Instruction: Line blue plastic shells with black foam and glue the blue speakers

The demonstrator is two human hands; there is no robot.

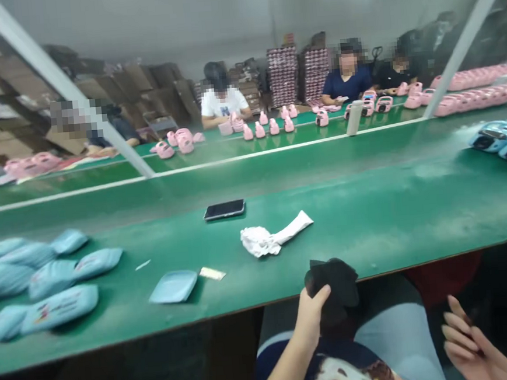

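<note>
The left hand (312, 320) grips a dark soft cloth (334, 283) upright just below the edge of the green workbench (261, 283); the right hand (471, 342) hangs off to its side, fingers (455, 329) loosely parted, apparently empty; crumpled white paper (257, 241) lies ahead of the left hand.

I run the head-worn camera, mounted at the person's head and aimed forward and down. It looks across the table (328, 248) from its near edge toward its far edge, close above the left hand (311, 317) and right hand (473, 336), with seated workers (224, 101) well beyond.
</note>
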